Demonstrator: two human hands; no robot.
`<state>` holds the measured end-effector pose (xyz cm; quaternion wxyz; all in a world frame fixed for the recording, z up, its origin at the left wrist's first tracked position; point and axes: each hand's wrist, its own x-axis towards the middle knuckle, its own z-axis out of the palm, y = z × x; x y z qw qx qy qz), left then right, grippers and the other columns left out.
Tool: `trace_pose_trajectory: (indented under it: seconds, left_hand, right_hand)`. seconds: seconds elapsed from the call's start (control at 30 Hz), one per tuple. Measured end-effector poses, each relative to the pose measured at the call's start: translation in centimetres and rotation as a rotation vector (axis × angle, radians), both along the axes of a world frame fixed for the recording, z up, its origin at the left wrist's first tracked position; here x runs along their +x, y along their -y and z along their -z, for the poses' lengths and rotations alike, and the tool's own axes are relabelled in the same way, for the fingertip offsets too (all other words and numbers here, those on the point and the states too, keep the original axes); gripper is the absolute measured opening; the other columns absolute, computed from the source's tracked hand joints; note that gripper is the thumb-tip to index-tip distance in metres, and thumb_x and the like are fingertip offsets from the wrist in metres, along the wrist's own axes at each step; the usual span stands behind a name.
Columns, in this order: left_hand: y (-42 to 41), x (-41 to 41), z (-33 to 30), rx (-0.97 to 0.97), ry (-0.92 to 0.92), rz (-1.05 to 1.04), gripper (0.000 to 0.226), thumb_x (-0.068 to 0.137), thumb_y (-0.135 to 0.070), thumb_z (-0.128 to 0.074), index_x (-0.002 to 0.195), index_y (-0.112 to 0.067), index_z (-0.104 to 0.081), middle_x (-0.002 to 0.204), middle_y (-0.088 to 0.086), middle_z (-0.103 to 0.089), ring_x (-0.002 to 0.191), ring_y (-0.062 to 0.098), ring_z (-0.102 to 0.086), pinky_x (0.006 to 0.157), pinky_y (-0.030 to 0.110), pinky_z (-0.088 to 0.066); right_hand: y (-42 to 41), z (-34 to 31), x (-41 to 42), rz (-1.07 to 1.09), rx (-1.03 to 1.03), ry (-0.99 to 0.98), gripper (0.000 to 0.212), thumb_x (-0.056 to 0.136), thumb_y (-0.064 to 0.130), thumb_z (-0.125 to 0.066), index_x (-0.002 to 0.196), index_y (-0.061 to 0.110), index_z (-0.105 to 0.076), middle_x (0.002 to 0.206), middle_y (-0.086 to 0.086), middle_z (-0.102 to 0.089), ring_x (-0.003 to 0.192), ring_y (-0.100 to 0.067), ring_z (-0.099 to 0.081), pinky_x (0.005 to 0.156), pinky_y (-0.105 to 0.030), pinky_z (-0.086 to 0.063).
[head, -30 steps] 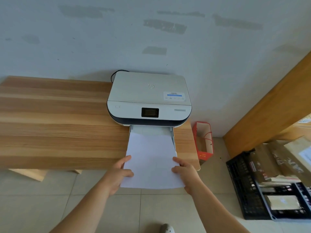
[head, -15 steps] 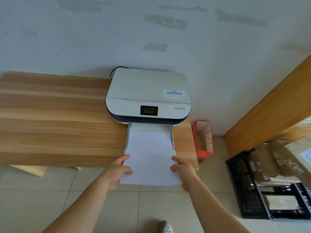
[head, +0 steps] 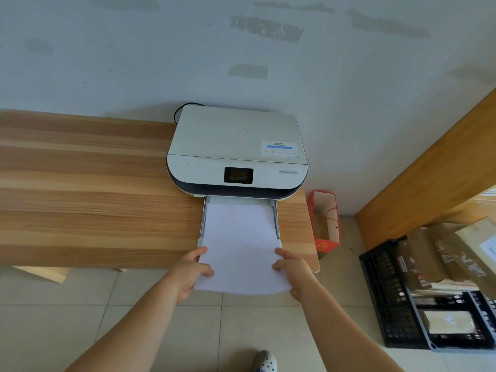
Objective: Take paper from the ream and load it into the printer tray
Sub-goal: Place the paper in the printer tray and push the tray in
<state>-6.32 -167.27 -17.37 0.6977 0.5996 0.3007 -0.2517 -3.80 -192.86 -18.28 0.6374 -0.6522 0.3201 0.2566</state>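
A white printer (head: 237, 146) stands on the right end of a wooden table (head: 88, 189), against the wall. Its paper tray (head: 275, 210) is pulled out toward me. A stack of white paper (head: 240, 242) lies partly in the tray, its near end sticking out past the table edge. My left hand (head: 189, 272) grips the paper's left near corner, thumb on top. My right hand (head: 294, 272) grips the right near corner the same way. No ream is in view.
A red paper bag (head: 324, 218) stands on the floor right of the table. Black crates (head: 397, 296) with boxes and papers sit at the lower right, beside a wooden panel (head: 434, 167). My shoe (head: 264, 362) shows on the tiled floor.
Both hands have pushed the paper further into the tray toward the printer. Less of the sheet now overhangs the table edge.
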Motion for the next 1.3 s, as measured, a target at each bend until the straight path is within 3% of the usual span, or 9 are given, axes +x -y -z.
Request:
trace_pose_trajectory:
  seconds: [0.17, 0.3, 0.4, 0.5, 0.63, 0.9, 1.07, 1.3]
  left_hand:
    - [0.2, 1.0, 0.3, 0.032, -0.02, -0.045, 0.072, 0.076, 0.019, -0.059, 0.138, -0.013, -0.045, 0.135, 0.006, -0.05, 0.109, 0.026, -0.056, 0.081, 0.032, -0.047]
    - [0.2, 2.2, 0.7, 0.07, -0.025, -0.074, 0.072, 0.072, 0.019, -0.063, 0.134, -0.017, -0.05, 0.137, 0.006, -0.05, 0.119, 0.027, -0.053, 0.099, 0.042, -0.046]
    - [0.5, 3.3, 0.3, 0.135, -0.021, -0.059, 0.071, 0.072, 0.015, -0.066, 0.133, -0.019, -0.05, 0.138, 0.008, -0.049, 0.124, 0.025, -0.049, 0.103, 0.043, -0.042]
    - [0.8, 4.3, -0.3, 0.209, -0.021, -0.062, 0.068, 0.074, 0.013, -0.066, 0.133, -0.019, -0.049, 0.129, 0.004, -0.052, 0.115, 0.023, -0.052, 0.094, 0.035, -0.041]
    - [1.1, 5.7, 0.4, 0.247, -0.004, -0.062, 0.072, 0.072, 0.013, -0.067, 0.135, -0.016, -0.049, 0.133, 0.01, -0.054, 0.115, 0.027, -0.054, 0.099, 0.04, -0.045]
    - [1.2, 7.4, 0.8, 0.281, -0.003, -0.098, 0.065, 0.077, 0.012, -0.065, 0.133, -0.017, -0.05, 0.133, 0.006, -0.053, 0.109, 0.022, -0.053, 0.085, 0.032, -0.044]
    - [0.8, 8.3, 1.5, 0.361, 0.026, -0.046, 0.059, 0.079, 0.009, -0.065, 0.13, -0.019, -0.054, 0.138, 0.008, -0.05, 0.122, 0.023, -0.048, 0.089, 0.031, -0.042]
    - [0.6, 9.8, 1.6, 0.445, 0.06, 0.056, 0.06, 0.079, 0.008, -0.067, 0.13, -0.02, -0.053, 0.136, 0.01, -0.05, 0.121, 0.025, -0.05, 0.083, 0.03, -0.045]
  right_hand:
    - [-0.1, 0.8, 1.2, -0.003, -0.005, -0.019, 0.053, 0.08, -0.003, -0.06, 0.127, 0.02, -0.06, 0.12, -0.012, -0.059, 0.103, -0.036, -0.06, 0.096, -0.048, -0.052]
    - [0.1, 1.1, 2.6, 0.006, 0.017, -0.021, 0.053, 0.081, -0.003, -0.06, 0.126, 0.024, -0.06, 0.122, -0.011, -0.057, 0.104, -0.036, -0.06, 0.095, -0.048, -0.052]
    - [0.2, 1.0, 3.7, 0.012, 0.058, -0.028, 0.053, 0.082, -0.004, -0.058, 0.126, 0.025, -0.058, 0.12, -0.01, -0.058, 0.103, -0.035, -0.06, 0.093, -0.046, -0.053]
    - [0.3, 1.0, 4.9, -0.011, 0.07, -0.055, 0.053, 0.083, -0.003, -0.058, 0.127, 0.026, -0.057, 0.117, -0.008, -0.058, 0.103, -0.035, -0.06, 0.091, -0.047, -0.054]
    - [0.6, 1.3, 6.7, -0.049, 0.09, -0.054, 0.054, 0.083, -0.003, -0.059, 0.128, 0.026, -0.057, 0.113, -0.006, -0.059, 0.1, -0.036, -0.062, 0.088, -0.052, -0.055]
    - [0.3, 2.3, 9.2, -0.03, 0.076, -0.048, 0.053, 0.081, -0.008, -0.061, 0.122, 0.025, -0.062, 0.108, -0.008, -0.062, 0.094, -0.036, -0.065, 0.085, -0.049, -0.057]
    - [-0.4, 2.5, 10.4, -0.06, -0.005, -0.012, 0.053, 0.082, -0.004, -0.06, 0.124, 0.028, -0.061, 0.116, -0.009, -0.061, 0.095, -0.034, -0.065, 0.083, -0.045, -0.058]
    - [-0.9, 1.8, 11.5, -0.095, -0.082, 0.029, 0.05, 0.084, -0.004, -0.057, 0.124, 0.027, -0.06, 0.103, -0.004, -0.062, 0.092, -0.032, -0.065, 0.085, -0.046, -0.057]
